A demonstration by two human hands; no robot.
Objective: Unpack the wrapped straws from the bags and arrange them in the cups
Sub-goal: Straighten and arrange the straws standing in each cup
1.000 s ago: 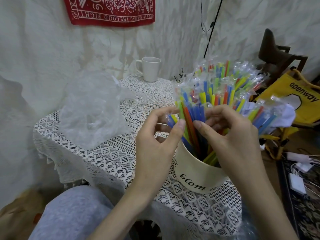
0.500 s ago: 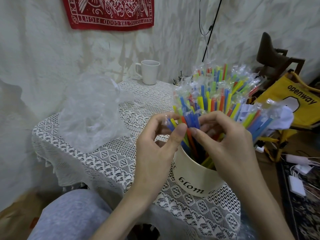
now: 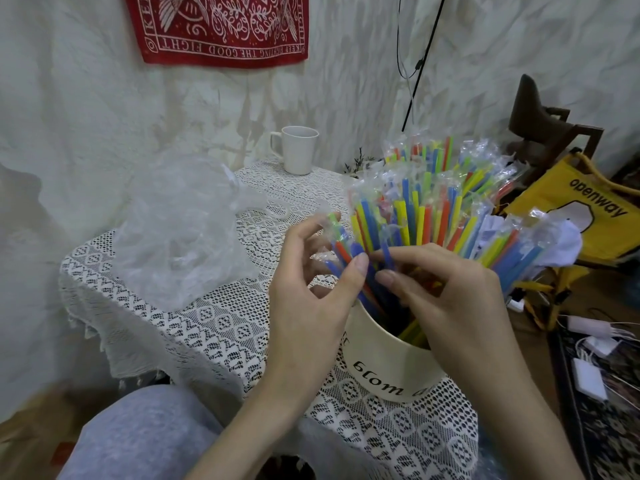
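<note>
Both hands are in among the wrapped straws [image 3: 429, 209], which stand fanned out in the cream cup [image 3: 384, 358] at the near edge of the lace-covered table [image 3: 214, 327]. The left hand [image 3: 311, 299] has its thumb pressed against a few blue and orange straws on the bundle's left side, fingers curled loosely behind them; the right hand [image 3: 446, 299] pinches a blue straw between thumb and forefinger. A crumpled clear bag [image 3: 180, 237] lies beside them, and a white mug [image 3: 298, 150] stands at the far end. These straws look light and springy, their film sleeves probably slippery, so I'd take them low on the shaft, several together.
</note>
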